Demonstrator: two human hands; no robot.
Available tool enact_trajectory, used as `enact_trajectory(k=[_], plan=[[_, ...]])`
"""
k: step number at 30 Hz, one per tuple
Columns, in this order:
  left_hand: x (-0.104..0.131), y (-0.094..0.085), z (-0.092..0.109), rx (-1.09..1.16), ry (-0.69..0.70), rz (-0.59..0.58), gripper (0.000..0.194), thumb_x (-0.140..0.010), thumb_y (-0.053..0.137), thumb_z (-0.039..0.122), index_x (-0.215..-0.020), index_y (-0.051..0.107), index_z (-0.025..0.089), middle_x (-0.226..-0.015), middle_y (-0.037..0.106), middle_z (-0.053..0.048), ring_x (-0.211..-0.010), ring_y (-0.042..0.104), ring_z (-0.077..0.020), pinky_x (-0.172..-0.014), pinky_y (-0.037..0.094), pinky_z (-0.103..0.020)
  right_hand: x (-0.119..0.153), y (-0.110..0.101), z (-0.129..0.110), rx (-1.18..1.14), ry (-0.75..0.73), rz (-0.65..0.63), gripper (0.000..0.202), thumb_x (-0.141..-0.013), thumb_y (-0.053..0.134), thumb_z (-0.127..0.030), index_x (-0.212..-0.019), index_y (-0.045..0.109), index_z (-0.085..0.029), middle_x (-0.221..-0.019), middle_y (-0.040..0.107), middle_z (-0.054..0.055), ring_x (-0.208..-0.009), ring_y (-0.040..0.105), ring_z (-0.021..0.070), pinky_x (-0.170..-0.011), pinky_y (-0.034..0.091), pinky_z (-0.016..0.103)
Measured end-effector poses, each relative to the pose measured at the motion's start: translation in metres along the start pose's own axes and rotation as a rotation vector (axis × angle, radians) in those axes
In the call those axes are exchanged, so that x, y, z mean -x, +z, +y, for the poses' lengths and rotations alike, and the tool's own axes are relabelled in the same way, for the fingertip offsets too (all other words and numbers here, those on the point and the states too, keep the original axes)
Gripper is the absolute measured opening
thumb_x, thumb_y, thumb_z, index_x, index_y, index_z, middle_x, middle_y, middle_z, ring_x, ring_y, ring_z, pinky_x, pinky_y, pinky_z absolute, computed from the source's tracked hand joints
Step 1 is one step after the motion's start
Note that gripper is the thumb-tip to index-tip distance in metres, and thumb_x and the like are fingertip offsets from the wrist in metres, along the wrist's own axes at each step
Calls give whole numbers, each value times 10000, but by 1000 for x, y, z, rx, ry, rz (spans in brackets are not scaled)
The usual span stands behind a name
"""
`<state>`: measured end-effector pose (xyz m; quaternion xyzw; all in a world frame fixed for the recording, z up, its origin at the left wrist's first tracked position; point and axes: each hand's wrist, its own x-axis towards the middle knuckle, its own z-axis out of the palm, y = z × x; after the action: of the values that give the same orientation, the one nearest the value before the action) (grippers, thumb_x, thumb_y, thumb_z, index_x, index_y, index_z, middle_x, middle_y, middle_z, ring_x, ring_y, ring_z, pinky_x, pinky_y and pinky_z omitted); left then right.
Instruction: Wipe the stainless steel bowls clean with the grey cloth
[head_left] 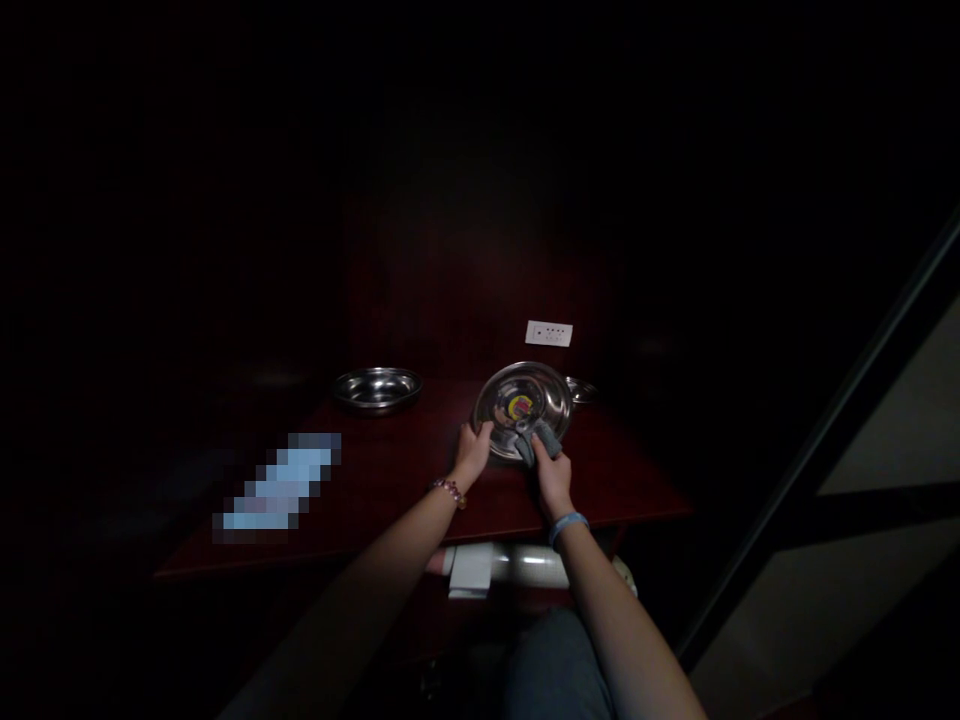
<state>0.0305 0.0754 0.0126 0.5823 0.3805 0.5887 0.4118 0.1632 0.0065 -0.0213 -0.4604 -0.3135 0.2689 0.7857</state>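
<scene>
A shiny metal plate (551,390) is held up at a tilt above the dark red table, its inside facing me. In its middle sits a yellow and red round sticker (520,406). My left hand (472,453) grips the plate's lower left rim, thumb on the inner side. A grey cloth (548,439) is bunched in my right hand (553,477), pressed against the plate's lower right inside. The fingers of my right hand are partly covered by the cloth.
On the red table (405,470) a metal basin (377,390) stands at back left, another metal dish (580,391) behind the held plate. A pixelated patch (281,485) lies left. Behind is a wall socket (549,333). Below the tabletop rests a pale roll (529,566) beside a white box (471,570).
</scene>
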Motion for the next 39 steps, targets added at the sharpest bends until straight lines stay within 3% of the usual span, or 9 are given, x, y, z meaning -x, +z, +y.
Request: enact_trajectory(k=[4, 7, 10, 15, 18, 22, 25, 31, 39], plan=[[1, -8, 8, -39, 67, 46, 407, -827, 513, 524, -874, 671, 151, -913, 727, -136, -864, 669, -267, -803, 502, -344, 1, 2, -2, 69, -31, 76, 429, -643, 776, -397, -960, 734, -111, -956, 754, 92, -940, 684, 230, -867, 521, 351], [2, -10, 11, -51, 72, 37, 485, -835, 468, 597, -833, 669, 156, -848, 723, -123, -813, 669, -259, -764, 503, -335, 2, 2, -4, 12, -51, 41, 428, -654, 773, -381, -981, 729, -109, -968, 750, 93, -951, 680, 226, -871, 523, 350], [2, -11, 10, -19, 119, 3, 521, -862, 427, 595, -884, 683, 143, -926, 734, -132, -876, 675, -259, -801, 507, -334, 3, 2, -5, -50, -18, -41, 461, -679, 753, -405, -1041, 712, -121, -987, 744, 88, -933, 684, 216, -830, 539, 332], [7, -8, 11, 177, 120, -161, 549, -855, 476, 578, -1064, 675, 110, -1113, 714, -143, -1060, 654, -269, -915, 507, -352, 7, 2, -10, -14, 16, -90, 484, -709, 713, -462, -1065, 704, -135, -957, 742, 76, -785, 683, 181, -637, 535, 247], [15, -5, 15, 308, 24, -287, 577, -816, 562, 560, -1161, 638, 104, -1174, 692, -142, -1094, 645, -268, -953, 506, -376, 9, 1, -12, 34, 38, -83, 483, -725, 685, -498, -1049, 708, -140, -903, 744, 65, -657, 652, 150, -492, 468, 204], [21, 0, 19, 356, -72, -403, 604, -721, 717, 470, -1203, 622, 118, -1170, 696, -127, -1087, 649, -266, -982, 497, -399, 8, 0, -11, 45, 73, -51, 491, -718, 676, -524, -1016, 714, -136, -870, 748, 60, -632, 641, 152, -457, 446, 200], [16, 2, 10, 336, -102, -362, 513, -719, 717, 414, -1138, 657, 124, -1135, 713, -115, -1058, 662, -264, -981, 493, -400, 7, -1, -9, 64, 71, -60, 489, -718, 676, -521, -1011, 717, -131, -845, 747, 56, -624, 641, 159, -476, 470, 220], [-3, 1, -13, 178, -146, -168, 328, -769, 594, 356, -961, 711, 117, -980, 752, -120, -959, 689, -283, -914, 509, -397, 7, 0, -6, 108, 91, -94, 483, -703, 690, -519, -980, 720, -124, -814, 744, 59, -607, 655, 173, -491, 533, 255], [-7, -1, -19, 121, -164, -189, 375, -772, 569, 394, -965, 706, 103, -961, 751, -133, -958, 685, -298, -886, 507, -398, 7, 0, -7, 76, 93, -101, 481, -705, 692, -521, -991, 713, -134, -863, 749, 68, -669, 680, 184, -513, 559, 261]])
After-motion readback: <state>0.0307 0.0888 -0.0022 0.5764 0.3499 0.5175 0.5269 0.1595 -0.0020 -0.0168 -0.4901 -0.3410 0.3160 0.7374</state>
